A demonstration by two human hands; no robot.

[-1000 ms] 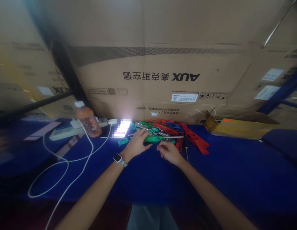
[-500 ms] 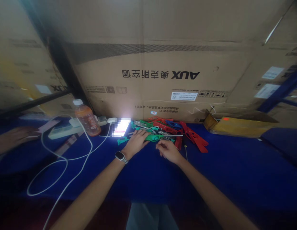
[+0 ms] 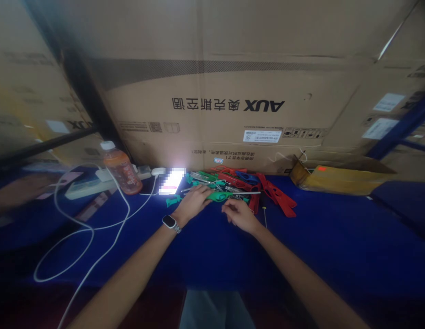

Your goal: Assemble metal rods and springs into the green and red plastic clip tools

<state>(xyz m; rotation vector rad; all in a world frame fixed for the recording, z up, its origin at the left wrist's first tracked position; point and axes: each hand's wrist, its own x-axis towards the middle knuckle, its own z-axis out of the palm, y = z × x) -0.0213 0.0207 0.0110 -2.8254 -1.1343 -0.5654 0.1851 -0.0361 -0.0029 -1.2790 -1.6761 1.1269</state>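
A green-handled tool (image 3: 220, 195) with a thin metal rod pointing right lies over the front of a mixed pile. My left hand (image 3: 193, 201), watch on the wrist, has its thumb and fingers closed round the handle's left end. Just below the rod, my right hand (image 3: 239, 213) is curled with its fingertips pressed together; whatever they may hold is hidden. Behind both hands the pile has red plastic pieces (image 3: 279, 201), a blue piece (image 3: 247, 177) and green parts (image 3: 173, 201) with metal rods. A thin pin with a yellow head (image 3: 264, 209) lies right of my right hand.
A lit phone (image 3: 172, 182), an orange drink bottle (image 3: 122, 169), a power strip (image 3: 91, 186) and a looped white cable (image 3: 92, 233) are at left. Another person's hand (image 3: 25, 189) shows at far left. A yellow box (image 3: 346, 180) stands right, before a large carton (image 3: 212, 82).
The view has shifted slightly, moving the scene a little left. Both hands keep nearly the same pose at the pile. The other person's hand at far left has moved a little and is blurred.
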